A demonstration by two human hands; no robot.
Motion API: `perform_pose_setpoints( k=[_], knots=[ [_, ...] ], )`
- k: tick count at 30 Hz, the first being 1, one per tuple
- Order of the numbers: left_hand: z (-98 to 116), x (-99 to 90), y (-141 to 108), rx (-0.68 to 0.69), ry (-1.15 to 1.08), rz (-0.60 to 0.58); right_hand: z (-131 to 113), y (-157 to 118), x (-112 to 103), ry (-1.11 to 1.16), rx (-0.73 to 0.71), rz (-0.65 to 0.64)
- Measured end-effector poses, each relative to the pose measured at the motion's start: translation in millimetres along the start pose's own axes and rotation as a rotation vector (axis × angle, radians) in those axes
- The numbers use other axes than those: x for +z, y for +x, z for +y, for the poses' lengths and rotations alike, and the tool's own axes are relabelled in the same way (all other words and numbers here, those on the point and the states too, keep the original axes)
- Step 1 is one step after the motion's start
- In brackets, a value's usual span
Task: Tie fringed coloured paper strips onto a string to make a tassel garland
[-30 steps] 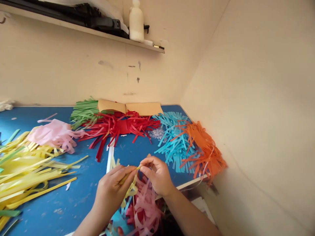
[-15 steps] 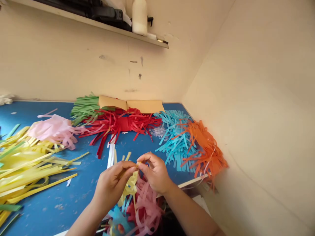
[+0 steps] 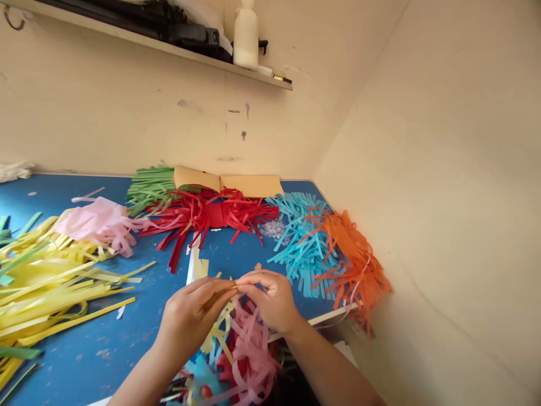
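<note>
My left hand (image 3: 195,309) and my right hand (image 3: 267,298) meet over the table's front edge, fingertips pinched together. Between them is a narrow twisted part of a yellow paper fringe (image 3: 218,330), whose strips hang down below the fingers. Under my hands hang pink paper strips (image 3: 253,352), with light blue paper (image 3: 203,372) and some red beside them. How these lower pieces are joined is hidden by my hands.
On the blue table (image 3: 139,327) lie yellow strips (image 3: 54,287), pink fringe (image 3: 95,220), green fringe (image 3: 150,186), red fringe (image 3: 215,214), light blue fringe (image 3: 306,242) and orange fringe (image 3: 350,248). A shelf (image 3: 169,48) with a white bottle (image 3: 245,39) hangs above.
My right hand's fingers have closed flatter over the yellow paper, and the hanging yellow strips have shifted. The view has moved slightly. Both hands keep their pinch.
</note>
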State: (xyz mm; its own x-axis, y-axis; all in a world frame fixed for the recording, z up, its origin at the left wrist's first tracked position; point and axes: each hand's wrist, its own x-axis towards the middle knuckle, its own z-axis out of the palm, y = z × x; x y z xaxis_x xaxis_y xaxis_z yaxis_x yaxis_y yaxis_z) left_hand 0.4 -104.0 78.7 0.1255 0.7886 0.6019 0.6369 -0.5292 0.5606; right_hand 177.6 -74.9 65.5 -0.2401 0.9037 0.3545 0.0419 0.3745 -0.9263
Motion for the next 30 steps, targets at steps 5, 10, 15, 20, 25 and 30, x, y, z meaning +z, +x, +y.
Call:
perform_pose_setpoints(
  k=[5, 10, 15, 20, 25, 30],
  knots=[
    [2, -1.2, -3, 0.026, 0.048, 0.007, -4, -4, -3, -0.123, -0.082, 0.047],
    [5, 5.2, -6, 0.176, 0.072, 0.128, -5, -8, -4, -0.168, -0.192, 0.063],
    [9, 8.7, -6, 0.239, 0.047, 0.138, -11, -11, -5, -0.182, -0.201, 0.083],
    [8, 12.1, -6, 0.251, 0.037, 0.118, -13, -15, -6, -0.199, -0.167, 0.098],
    [4, 19.5, -8, 0.286, 0.054, 0.100, -8, -19, -10, -0.196, -0.132, 0.127],
    [11, 26.1, -3, 0.288, 0.009, 0.069, -12, -25, -15, -0.201, -0.161, 0.128]
  ],
)
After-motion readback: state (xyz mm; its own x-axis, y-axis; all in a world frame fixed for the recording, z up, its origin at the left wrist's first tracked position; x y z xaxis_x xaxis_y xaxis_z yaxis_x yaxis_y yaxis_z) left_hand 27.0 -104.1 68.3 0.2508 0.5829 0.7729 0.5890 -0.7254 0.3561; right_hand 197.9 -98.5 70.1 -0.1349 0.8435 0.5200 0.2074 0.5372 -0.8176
